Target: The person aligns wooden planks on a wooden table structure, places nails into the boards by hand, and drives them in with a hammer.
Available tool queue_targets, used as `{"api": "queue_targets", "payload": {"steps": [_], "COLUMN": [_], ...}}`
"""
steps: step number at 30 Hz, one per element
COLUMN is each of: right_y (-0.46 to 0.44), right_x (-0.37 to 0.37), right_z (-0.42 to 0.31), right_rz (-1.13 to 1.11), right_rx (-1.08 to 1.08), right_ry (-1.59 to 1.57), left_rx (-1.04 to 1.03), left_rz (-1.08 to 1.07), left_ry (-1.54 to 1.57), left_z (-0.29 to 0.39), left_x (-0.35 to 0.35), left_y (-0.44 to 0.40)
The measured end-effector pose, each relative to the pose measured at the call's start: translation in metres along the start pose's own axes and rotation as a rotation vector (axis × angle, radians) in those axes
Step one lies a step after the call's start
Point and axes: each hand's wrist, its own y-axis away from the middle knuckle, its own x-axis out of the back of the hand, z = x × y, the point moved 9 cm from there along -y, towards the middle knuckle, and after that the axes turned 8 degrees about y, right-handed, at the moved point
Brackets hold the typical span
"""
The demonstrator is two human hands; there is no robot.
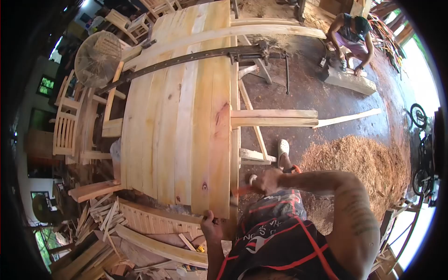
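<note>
Dark shirt [275, 233] foremost on my remote feed, a wooden panel [184, 116] lying just ahead.
The left hand [212, 228] grips its near corner, thumb on top; the right hand [268, 181] clenches a blurred tool [241, 190] beside the long edge. Good work, I judge, needs that grip firm and the tool square to the wood.

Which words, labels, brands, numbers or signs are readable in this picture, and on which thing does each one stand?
"N", "O", "S": white letters on the dark shirt; folds make the full wording unreadable.
Dark marks on the upper arm: too blurred to tell whether they are writing.
No other label, brand, number or sign can be read.
</note>
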Motion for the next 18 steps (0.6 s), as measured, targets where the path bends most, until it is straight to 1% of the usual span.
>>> {"api": "queue_targets", "payload": {"steps": [1,2,4,5,6,8,10,11,13,14,16,17,18], "right_y": [0.005,0.006,-0.010,-0.012,-0.022,-0.016,-0.017,-0.017,0.007,0.010,0.014,-0.001,-0.007], "right_x": [-0.008,-0.019,0.006,0.016,0.039,0.047,0.021,0.002,0.009,0.007,-0.026,-0.030,-0.028], "right_z": [-0.019,-0.025,0.020,0.030,0.073,0.082,0.034,0.024,-0.024,-0.024,-0.043,-0.016,-0.003], "right_rz": [-0.012,-0.148,-0.260,-0.268,-0.179,0.014,0.107,0.092,-0.158,-0.149,-0.380,-0.193,-0.101], "right_rx": [0.249,0.388,0.285,0.285,-0.114,-0.404,-0.258,-0.229,0.036,0.023,0.340,0.362,0.368], "right_ry": [0.144,0.294,0.107,0.098,-0.027,-0.313,-0.376,-0.277,-0.045,-0.046,0.272,0.192,0.147], "left_rx": [0.018,0.016,0.037,0.045,0.018,-0.007,0.012,0.008,0.004,0.009,0.003,0.001,0.001], "left_rz": [-0.025,-0.034,-0.056,-0.047,-0.034,-0.028,-0.051,-0.036,-0.002,-0.014,-0.067,-0.069,-0.055], "left_ry": [0.004,0.001,0.038,0.036,0.022,0.012,0.037,0.040,0.055,0.046,0.034,0.027,0.024], "left_z": [-0.001,0.000,0.003,0.003,0.005,0.002,0.000,0.001,0.005,0.003,0.003,0.005,0.007], "left_x": [-0.003,-0.008,-0.015,-0.013,-0.012,-0.008,0.000,0.001,-0.012,-0.011,-0.010,-0.013,-0.020], "left_y": [-0.003,-0.003,0.001,0.006,0.008,0.007,-0.001,0.004,0.005,0.004,-0.001,0.001,0.006]}}
